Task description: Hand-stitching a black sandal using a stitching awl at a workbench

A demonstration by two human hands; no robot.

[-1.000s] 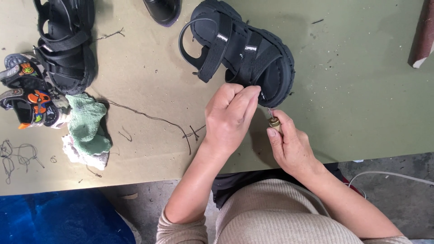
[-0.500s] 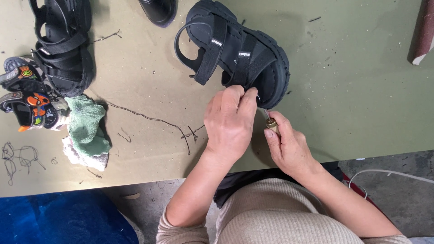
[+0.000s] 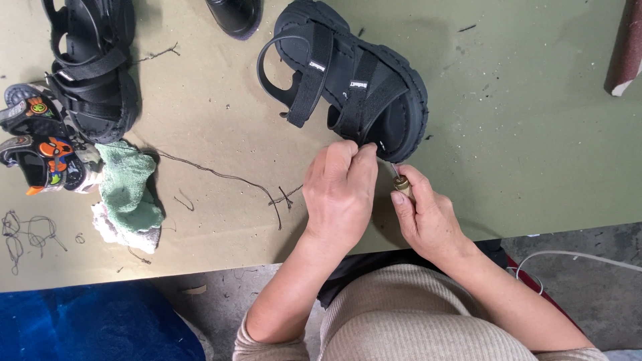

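at the far left of the workbench [image 3: 548,134] lie loops of dark thread [image 3: 30,230]; above them two small children's sandals [image 3: 40,150] with bright orange and blue prints are pushed against a black strappy sandal [image 3: 90,63], parked out of the working area; just right of them a crumpled green cloth [image 3: 127,194] sits on a white rag, within reach as if for wiping; a long loose thread [image 3: 221,177] trails from the cloth toward the middle, ending near short thread offcuts [image 3: 286,196]; at the top edge the toe of a black shoe [image 3: 235,15] shows.

in the middle the black chunky sandal [image 3: 348,83] lies sole down, toe end turned toward the person so its front edge is close to both hands; the left hand [image 3: 340,194] has its fingers curled, fingertips pinched together at the toe rim, touching it, apparently gripping something fine there, though i cannot tell what; just beside it the right hand [image 3: 428,217] is clenched around a small brass-coloured tool [image 3: 401,182], its thin metal tip pointing up at the sandal's toe edge; the hands nearly touch, which steadies close work.

at the far right edge a brown cardboard tube [image 3: 627,50] lies well apart.
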